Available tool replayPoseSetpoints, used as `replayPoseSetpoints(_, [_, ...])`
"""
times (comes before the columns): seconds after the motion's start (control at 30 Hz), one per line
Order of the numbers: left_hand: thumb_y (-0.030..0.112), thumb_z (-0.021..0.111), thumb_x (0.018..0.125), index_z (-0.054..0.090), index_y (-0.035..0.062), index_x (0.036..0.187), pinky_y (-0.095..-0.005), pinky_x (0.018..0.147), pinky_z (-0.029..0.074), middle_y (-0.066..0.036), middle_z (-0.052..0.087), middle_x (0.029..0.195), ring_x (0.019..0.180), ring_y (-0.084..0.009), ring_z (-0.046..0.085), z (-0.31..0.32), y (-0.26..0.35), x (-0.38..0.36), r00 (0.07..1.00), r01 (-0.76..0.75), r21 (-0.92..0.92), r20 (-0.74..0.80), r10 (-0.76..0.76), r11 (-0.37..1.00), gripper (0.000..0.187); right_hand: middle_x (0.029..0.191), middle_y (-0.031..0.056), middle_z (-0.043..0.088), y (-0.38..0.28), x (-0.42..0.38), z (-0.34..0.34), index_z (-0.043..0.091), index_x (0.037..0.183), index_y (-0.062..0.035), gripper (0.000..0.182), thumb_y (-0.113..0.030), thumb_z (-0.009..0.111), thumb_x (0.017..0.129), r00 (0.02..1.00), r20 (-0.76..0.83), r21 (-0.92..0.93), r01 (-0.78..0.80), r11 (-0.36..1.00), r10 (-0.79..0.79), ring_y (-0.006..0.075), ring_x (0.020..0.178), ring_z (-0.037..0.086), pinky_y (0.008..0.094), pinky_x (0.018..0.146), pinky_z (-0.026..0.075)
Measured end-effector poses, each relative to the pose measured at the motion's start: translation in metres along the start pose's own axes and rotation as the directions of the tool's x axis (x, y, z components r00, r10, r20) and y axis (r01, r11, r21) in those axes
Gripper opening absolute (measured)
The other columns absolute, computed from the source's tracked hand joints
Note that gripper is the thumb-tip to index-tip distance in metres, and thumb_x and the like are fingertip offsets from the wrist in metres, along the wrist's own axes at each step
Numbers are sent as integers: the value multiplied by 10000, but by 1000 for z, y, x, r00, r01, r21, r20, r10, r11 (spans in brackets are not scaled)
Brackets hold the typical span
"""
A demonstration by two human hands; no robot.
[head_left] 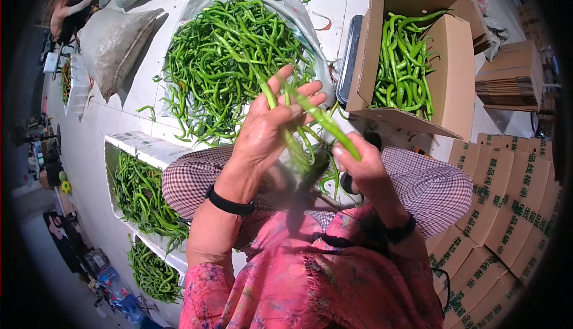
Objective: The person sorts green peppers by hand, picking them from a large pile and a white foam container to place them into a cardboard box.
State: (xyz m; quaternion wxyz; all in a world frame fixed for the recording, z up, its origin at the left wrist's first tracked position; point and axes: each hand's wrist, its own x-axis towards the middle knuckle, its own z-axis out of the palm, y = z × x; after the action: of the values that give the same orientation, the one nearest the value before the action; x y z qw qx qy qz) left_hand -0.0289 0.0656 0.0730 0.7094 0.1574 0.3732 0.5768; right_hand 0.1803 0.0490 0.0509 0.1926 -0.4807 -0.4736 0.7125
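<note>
My left hand [258, 123] is turned palm up in front of me, its thumb pressed over a few long green chili peppers [267, 94] and its fingers spread. My right hand [365, 165] pinches one end of another green chili pepper [335, 128], whose blurred far end reaches across my left fingers. Beyond my left hand, a large heap of green chili peppers [221, 60] lies on an opened plastic sack [304, 21]. To the right, a cardboard box [456, 72] stands with its flaps up, holding long green chili peppers [400, 66].
White foam boxes [140, 150] of peppers stand at my left. Full sacks [116, 45] lie at the back left, with another person [68, 15] beyond. Printed cartons [495, 209] and flattened cardboard [509, 72] are stacked at right. A dark-edged device [351, 60] sits beside the box.
</note>
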Motion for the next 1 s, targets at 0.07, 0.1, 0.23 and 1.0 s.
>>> replayPoseSetpoints(0.07, [-60, 463, 884, 231, -4, 1440, -412, 955, 515, -295, 480, 1309, 1195, -386, 535, -5, -4, 0, 995, -10, 28, -95, 13, 1000, 606, 706, -37, 484, -3, -9, -1, 564, 960, -27, 124, -134, 572, 896, 966, -259, 10, 11, 1000, -8, 36, 620, 416, 191, 568, 345])
replayPoseSetpoints(0.1, [-60, 463, 884, 231, -4, 1440, -412, 955, 515, -295, 480, 1309, 1195, -386, 535, -6, -5, 0, 995, -11, 28, -101, 14, 1000, 606, 706, -37, 484, -3, -9, 1, 564, 960, -27, 124, -134, 572, 896, 967, -254, 11, 9, 1000, -6, 36, 620, 416, 191, 568, 345])
replayPoseSetpoints(0.23, [3, 481, 926, 347, -9, 1364, -387, 902, 545, -248, 552, 1206, 1058, -313, 611, -1, -20, -3, 985, 53, -61, -160, -62, 997, 458, 817, 27, 641, -12, -7, 14, 628, 964, -8, 262, -126, 747, 762, 961, -203, -97, 173, 980, -190, 84, 675, 578, 260, 646, 483])
replayPoseSetpoints(1.0, [12, 536, 859, 573, -1, 1169, -278, 682, 487, -42, 618, 888, 818, -115, 568, -2, -14, -25, 1000, -11, 681, 6, 9, 732, 312, 1129, 182, 600, 4, 9, -27, 455, 1249, 12, 328, -143, 507, 966, 961, 249, 679, -87, 729, -118, 229, 992, 622, 335, 857, 521])
